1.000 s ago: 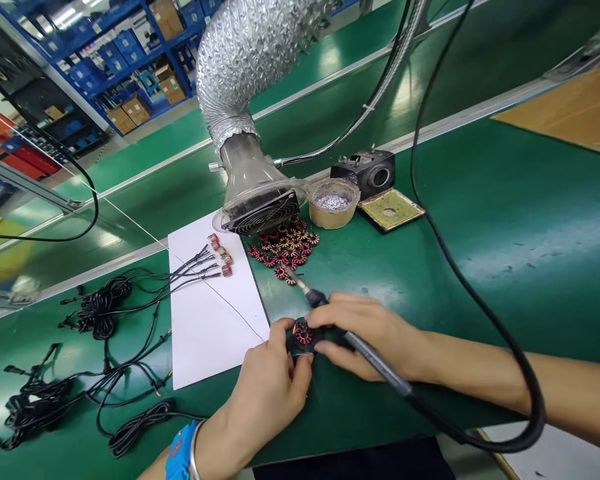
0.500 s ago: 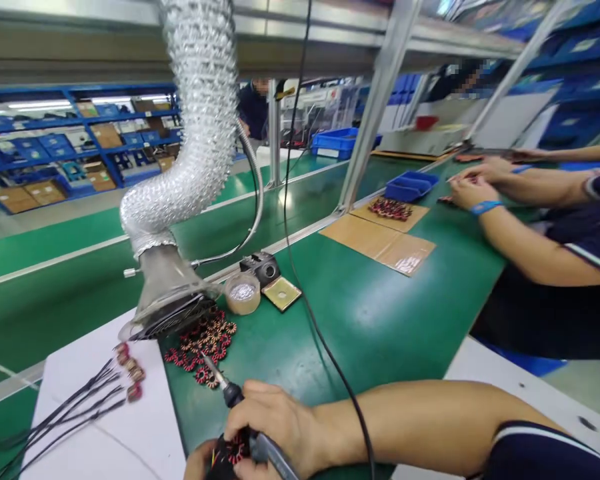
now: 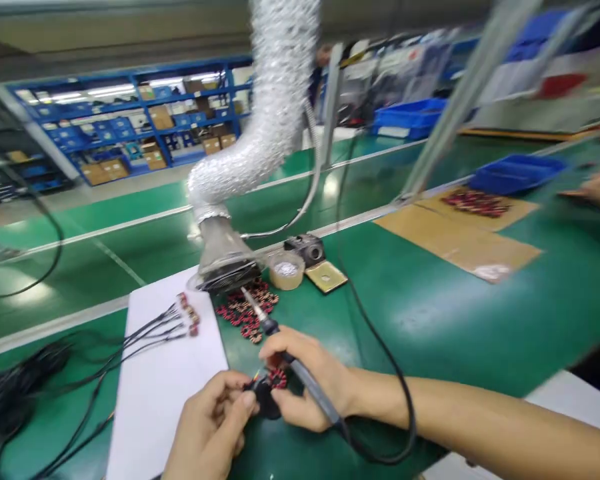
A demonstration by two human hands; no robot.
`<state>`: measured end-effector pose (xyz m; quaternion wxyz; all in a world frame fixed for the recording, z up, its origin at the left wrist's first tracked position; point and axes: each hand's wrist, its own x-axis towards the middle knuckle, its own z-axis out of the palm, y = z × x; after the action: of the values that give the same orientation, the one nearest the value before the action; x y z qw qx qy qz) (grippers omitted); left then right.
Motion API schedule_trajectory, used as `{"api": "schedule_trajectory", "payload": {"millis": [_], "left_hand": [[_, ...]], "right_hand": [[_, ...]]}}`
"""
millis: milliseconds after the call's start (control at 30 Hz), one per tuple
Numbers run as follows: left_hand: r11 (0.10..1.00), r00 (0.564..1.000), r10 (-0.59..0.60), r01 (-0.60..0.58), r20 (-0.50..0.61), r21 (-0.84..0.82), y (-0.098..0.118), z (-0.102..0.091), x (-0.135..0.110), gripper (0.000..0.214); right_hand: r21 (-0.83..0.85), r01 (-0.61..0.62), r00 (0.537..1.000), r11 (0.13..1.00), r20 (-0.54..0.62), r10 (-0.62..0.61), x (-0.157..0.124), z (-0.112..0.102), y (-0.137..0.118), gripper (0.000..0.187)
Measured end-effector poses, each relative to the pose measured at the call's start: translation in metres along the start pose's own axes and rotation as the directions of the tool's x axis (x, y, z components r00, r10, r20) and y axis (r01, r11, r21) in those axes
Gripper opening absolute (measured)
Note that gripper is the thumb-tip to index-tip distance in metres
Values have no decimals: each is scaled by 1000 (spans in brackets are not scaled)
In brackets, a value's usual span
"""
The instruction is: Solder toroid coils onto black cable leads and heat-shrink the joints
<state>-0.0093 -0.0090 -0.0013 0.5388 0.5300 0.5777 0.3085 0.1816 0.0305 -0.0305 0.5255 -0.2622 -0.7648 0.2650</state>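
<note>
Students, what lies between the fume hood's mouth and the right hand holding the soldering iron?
In the head view, a heap of red ring coils lies there.

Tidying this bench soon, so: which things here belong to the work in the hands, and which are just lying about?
In use:
left hand holding a black part with red-wound coil
right hand holding a soldering iron
pile of coils
black leads on white paper
fume hood

Lying about:
cardboard sheets
blue tray

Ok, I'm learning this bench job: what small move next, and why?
Probably turn the soldering iron tip toward the coil: the right hand holds it with the tip pointing away, while the left hand steadies the black piece.
</note>
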Motion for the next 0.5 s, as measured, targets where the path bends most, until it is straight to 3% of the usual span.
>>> {"api": "schedule_trajectory", "payload": {"millis": [167,500], "left_hand": [[999,996,32,-33,79,10,8,-11,-3,31],[983,990,112,-123,83,139,5,-9,-6,20]], "right_hand": [[-15,-10,998,1000,56,11,0,-2,6,41],[-66,15,997,998,72,-10,-13,-2,17,42]]}}
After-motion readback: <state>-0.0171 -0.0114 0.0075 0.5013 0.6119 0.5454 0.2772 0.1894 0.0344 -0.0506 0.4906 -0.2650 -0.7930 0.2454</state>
